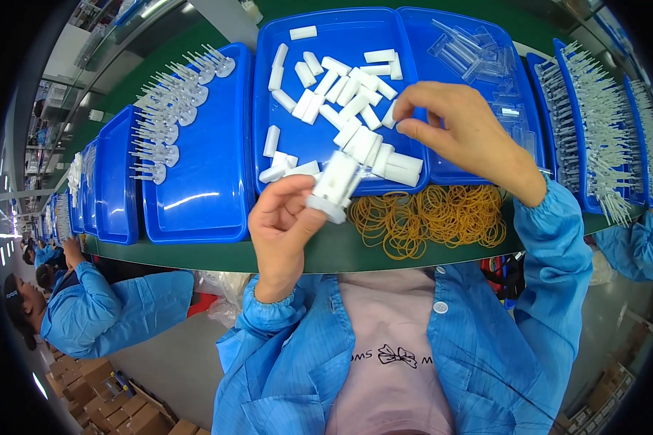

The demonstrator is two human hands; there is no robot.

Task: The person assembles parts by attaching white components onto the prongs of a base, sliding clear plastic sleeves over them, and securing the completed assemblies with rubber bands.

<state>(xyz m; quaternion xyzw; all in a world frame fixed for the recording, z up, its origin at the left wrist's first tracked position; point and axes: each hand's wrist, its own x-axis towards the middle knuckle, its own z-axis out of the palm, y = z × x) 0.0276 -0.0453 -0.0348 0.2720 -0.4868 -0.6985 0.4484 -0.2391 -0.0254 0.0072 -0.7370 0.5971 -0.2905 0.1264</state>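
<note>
on the left, a co-worker [87, 312] in blue leans at the line. beside them, clear pronged pieces [170, 109] stand in a row along the far left of a blue tray [203, 167]. my left hand [283, 217] grasps a white assembly [334, 185] over the near edge of the central tray [370, 32]; thumb and fingers close on its pale, rounded base, and the body, a little blurred, tilts away from me, blocky with slim prongs along its side. loose white blocks [352, 94], smooth and oblong, lie scattered across that tray. dark lettering [364, 355], upside down from here, flanks a bow drawing on my pink shirt [384, 312]. tan rubber bands [435, 225] heap nearest me. my right hand [461, 123] pinches a single white block [389, 116] at the central tray's right side. farther right, clear plastic parts [464, 54] fill another tray, then more pronged pieces crowd narrow trays.
</note>
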